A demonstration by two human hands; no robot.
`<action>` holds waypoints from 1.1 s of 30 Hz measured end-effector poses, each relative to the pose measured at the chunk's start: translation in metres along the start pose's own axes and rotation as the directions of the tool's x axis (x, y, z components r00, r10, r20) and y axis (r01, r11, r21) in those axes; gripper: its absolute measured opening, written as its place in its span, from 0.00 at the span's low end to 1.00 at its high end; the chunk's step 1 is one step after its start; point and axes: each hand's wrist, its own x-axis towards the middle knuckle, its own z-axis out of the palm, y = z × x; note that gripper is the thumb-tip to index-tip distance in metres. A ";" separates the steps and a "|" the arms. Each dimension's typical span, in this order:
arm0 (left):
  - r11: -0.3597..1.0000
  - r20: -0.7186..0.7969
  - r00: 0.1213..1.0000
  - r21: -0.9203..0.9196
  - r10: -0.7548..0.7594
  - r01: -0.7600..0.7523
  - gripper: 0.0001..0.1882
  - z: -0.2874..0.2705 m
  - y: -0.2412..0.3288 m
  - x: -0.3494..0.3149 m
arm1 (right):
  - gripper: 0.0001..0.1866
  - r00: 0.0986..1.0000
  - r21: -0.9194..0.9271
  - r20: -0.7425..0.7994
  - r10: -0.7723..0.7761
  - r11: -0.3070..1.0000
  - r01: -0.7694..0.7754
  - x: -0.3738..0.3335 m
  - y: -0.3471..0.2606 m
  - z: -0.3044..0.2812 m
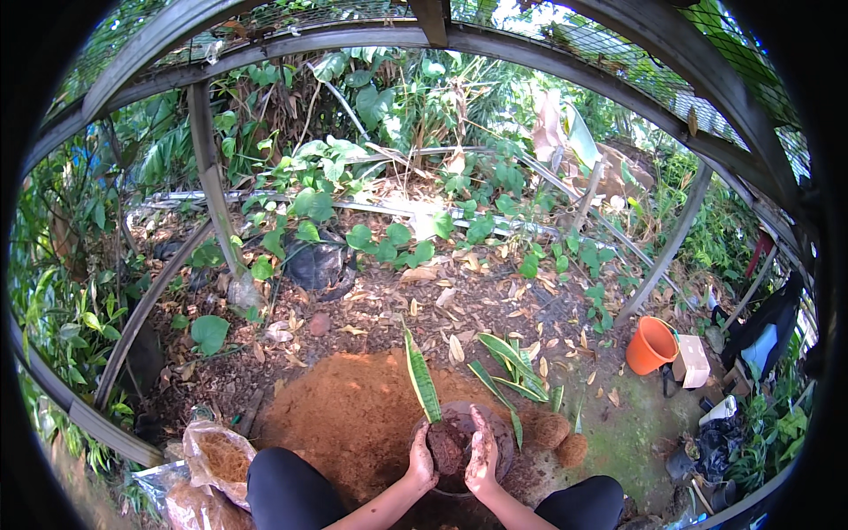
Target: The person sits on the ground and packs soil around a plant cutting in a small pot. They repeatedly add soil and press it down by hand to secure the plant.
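Observation:
Between my two soiled hands is a dark, rounded clump of soil (449,450), above a round, dark pot or basin (503,446). My left hand (421,458) curves around the clump's left side. On its right side my right hand (481,455) is cupped with the fingers pointing away from me, and both hands press the clump between them. A snake plant leaf (421,375), green with yellow edges, rises from beside my left fingertips; its base is hidden. More cut or loose snake plant leaves (512,367) lie just beyond the pot to the right.
Brown coir-like material (327,402) is spread on the ground to the left. Two fibrous brown balls (554,430) sit right of the pot. Plastic bags of fibre (221,455) stand by my left knee. Farther right are an orange bucket (652,344) and a cardboard box (692,360).

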 end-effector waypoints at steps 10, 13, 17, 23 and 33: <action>0.979 0.008 0.989 0.139 0.148 -0.147 0.18 -0.007 -0.006 0.008 | 0.28 0.862 -0.574 0.482 -0.154 0.688 0.444 0.001 -0.032 0.005; 0.992 0.004 0.995 0.084 0.096 -0.096 0.16 -0.010 -0.008 0.010 | 0.28 0.832 -0.690 0.482 -0.274 0.467 0.553 -0.002 -0.043 0.007; 0.969 0.003 0.984 0.175 0.176 -0.173 0.15 -0.012 -0.008 0.009 | 0.26 0.863 -0.681 0.494 -0.104 0.571 0.459 -0.001 -0.043 0.008; 0.970 0.075 0.984 0.173 0.160 -0.171 0.17 -0.010 -0.006 0.004 | 0.25 0.802 -0.630 0.572 -0.173 0.534 0.565 0.002 -0.035 0.005; 0.973 -0.026 0.990 0.189 0.141 -0.134 0.21 -0.003 -0.008 0.002 | 0.23 0.853 -0.648 0.499 -0.152 0.588 0.484 0.003 -0.042 0.007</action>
